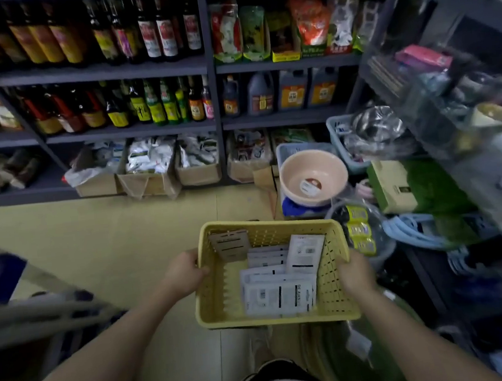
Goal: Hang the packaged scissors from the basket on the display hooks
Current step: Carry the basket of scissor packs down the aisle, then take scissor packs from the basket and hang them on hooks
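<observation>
Both hands, left (pixel 184 273) at 9 o'clock, right (pixel 355 273) at 3, clamp basket (pixel 218 287) rims; tilting could spill loose packs (pixel 278 295).

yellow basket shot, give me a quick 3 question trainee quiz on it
1. True or false: both hands grip the yellow basket.
2. Where do the white packages lie in the basket: A) piled toward its right side, B) spread evenly, C) on the floor?
3. What pale round item stands beyond the basket, near the shelves?

Key: 1 true, left hand and right hand on opposite rims. 2 A. 3 the pink basin.
</observation>
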Motion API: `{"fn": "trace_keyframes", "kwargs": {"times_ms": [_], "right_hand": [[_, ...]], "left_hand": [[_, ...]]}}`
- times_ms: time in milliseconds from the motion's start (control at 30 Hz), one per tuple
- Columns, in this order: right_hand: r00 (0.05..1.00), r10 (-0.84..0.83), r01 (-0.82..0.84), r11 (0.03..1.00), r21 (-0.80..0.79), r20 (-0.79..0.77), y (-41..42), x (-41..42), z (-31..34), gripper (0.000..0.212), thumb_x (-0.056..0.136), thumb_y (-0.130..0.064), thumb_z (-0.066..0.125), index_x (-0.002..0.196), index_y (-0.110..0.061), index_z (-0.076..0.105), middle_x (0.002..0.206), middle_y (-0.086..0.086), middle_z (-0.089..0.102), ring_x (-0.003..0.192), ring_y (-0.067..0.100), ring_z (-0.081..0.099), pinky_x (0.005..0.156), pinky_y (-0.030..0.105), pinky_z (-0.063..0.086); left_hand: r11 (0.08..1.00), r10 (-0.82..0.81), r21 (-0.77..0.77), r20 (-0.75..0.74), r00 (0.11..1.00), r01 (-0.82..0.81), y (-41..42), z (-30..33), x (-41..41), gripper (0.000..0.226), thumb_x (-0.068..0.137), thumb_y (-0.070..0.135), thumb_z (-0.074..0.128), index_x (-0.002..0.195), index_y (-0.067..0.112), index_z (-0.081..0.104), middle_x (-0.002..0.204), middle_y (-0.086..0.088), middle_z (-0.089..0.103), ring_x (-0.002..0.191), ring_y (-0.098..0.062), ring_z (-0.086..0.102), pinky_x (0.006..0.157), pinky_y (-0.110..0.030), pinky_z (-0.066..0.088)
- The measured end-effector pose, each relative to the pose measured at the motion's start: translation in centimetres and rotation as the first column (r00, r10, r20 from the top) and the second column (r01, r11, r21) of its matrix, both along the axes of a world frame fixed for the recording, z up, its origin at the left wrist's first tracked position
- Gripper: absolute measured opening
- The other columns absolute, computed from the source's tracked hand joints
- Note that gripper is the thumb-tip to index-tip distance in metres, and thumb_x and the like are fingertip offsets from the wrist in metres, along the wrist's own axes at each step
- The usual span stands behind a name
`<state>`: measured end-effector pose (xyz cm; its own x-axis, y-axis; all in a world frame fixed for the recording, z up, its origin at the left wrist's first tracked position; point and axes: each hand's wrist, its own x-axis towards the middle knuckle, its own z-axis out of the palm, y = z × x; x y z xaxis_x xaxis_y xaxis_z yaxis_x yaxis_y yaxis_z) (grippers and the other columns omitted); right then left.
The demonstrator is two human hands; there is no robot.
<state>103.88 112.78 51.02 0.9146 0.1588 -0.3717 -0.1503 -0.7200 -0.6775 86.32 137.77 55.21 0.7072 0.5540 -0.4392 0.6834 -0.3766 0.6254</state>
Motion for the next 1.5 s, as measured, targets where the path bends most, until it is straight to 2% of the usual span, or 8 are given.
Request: {"fn": "trace_keyframes", "kwargs": {"times_ms": [333, 633, 833, 967, 1067, 1200, 1300, 1500], "right_hand": [[0.999, -0.037, 0.035, 0.995, -0.091, -0.018, 15.1, 21.6, 1.3, 0.012, 0.087, -0.012, 0.048, 0.085, -0.009, 0.059, 0.08, 0.011, 0.064, 0.078, 0.032, 0.062, 0.065, 0.034, 0.048], [0.892, -0.444, 0.435, 0.894, -0.108, -0.084, 21.1, 31.9, -3.9, 0.012, 0.095, -0.018, 0.046, 0.105, -0.013, 0.051, 0.111, 0.023, 0.061, 0.092, 0.029, 0.057, 0.075, 0.035, 0.042], [0.644, -0.748, 0.709, 0.663, -0.242, -0.161, 20.5, 34.7, -5.9, 0.015, 0.09, -0.009, 0.048, 0.076, -0.008, 0.054, 0.077, 0.015, 0.061, 0.065, 0.027, 0.052, 0.064, 0.038, 0.047], [0.443, -0.86, 0.824, 0.502, -0.264, -0.253, 19.1, 35.5, -9.7, 0.024, 0.092, -0.009, 0.046, 0.109, 0.003, 0.057, 0.106, 0.024, 0.065, 0.094, 0.036, 0.062, 0.073, 0.036, 0.047], [0.403, -0.869, 0.841, 0.475, -0.258, -0.286, 18.3, 36.9, -11.3, 0.025, 0.091, -0.009, 0.046, 0.112, 0.0, 0.057, 0.105, 0.023, 0.066, 0.094, 0.036, 0.064, 0.078, 0.041, 0.053], [0.398, -0.883, 0.863, 0.452, -0.224, -0.249, 17.0, 39.0, -12.9, 0.029, 0.09, -0.007, 0.046, 0.116, -0.003, 0.058, 0.108, 0.023, 0.067, 0.099, 0.037, 0.063, 0.081, 0.041, 0.051], [0.35, -0.916, 0.897, 0.387, -0.212, -0.195, 16.5, 40.1, -13.7, 0.027, 0.087, -0.009, 0.049, 0.109, -0.006, 0.064, 0.102, 0.019, 0.07, 0.094, 0.036, 0.065, 0.083, 0.047, 0.055], [0.273, -0.957, 0.934, 0.289, -0.212, -0.101, 17.1, 38.6, -13.6, 0.023, 0.089, 0.0, 0.045, 0.107, -0.003, 0.059, 0.089, 0.012, 0.064, 0.082, 0.027, 0.06, 0.072, 0.036, 0.048]], "left_hand": [[0.996, -0.084, 0.005, 0.04, 0.996, 0.084, 17.8, 1.3, 24.3, 0.018, 0.08, 0.011, 0.059, 0.097, 0.013, 0.064, 0.099, -0.015, 0.07, 0.088, -0.031, 0.065, 0.08, -0.04, 0.054], [0.796, -0.598, 0.008, -0.139, 0.789, 0.605, 27.5, -2.0, 49.0, 0.012, 0.088, 0.021, 0.052, 0.096, 0.021, 0.061, 0.099, -0.009, 0.066, 0.084, -0.021, 0.059, 0.072, -0.028, 0.043], [0.623, -0.781, -0.196, -0.099, 0.616, 0.758, 25.1, -5.4, 62.5, 0.021, 0.078, 0.013, 0.057, 0.098, 0.011, 0.063, 0.1, -0.018, 0.067, 0.091, -0.034, 0.064, 0.085, -0.046, 0.053], [0.564, -0.825, 0.0, -0.052, 0.563, 0.826, 19.8, -8.4, 68.4, 0.028, 0.095, 0.005, 0.039, 0.07, 0.017, 0.045, 0.069, -0.004, 0.041, 0.051, -0.009, 0.049, 0.049, -0.017, 0.043], [0.532, -0.836, 0.106, -0.096, 0.541, 0.84, 17.3, -11.1, 71.2, 0.027, 0.086, 0.005, 0.053, 0.078, 0.029, 0.046, 0.069, 0.008, 0.045, 0.054, -0.004, 0.046, 0.055, -0.014, 0.038], [0.485, -0.869, 0.113, -0.049, 0.493, 0.867, 15.2, -13.0, 74.2, 0.024, 0.092, -0.002, 0.04, 0.111, -0.005, 0.053, 0.077, -0.013, 0.056, 0.064, -0.016, 0.038, 0.064, -0.028, 0.035], [0.452, -0.884, 0.192, -0.03, 0.466, 0.871, 14.7, -14.2, 75.9, 0.023, 0.09, 0.003, 0.044, 0.109, -0.007, 0.049, 0.055, 0.002, 0.034, 0.049, -0.014, 0.031, 0.049, -0.031, 0.023], [0.387, -0.921, 0.22, 0.044, 0.387, 0.896, 14.5, -14.8, 75.6, 0.021, 0.09, 0.007, 0.047, 0.11, 0.005, 0.05, 0.072, -0.006, 0.05, 0.059, -0.018, 0.044, 0.051, -0.029, 0.025]]}}
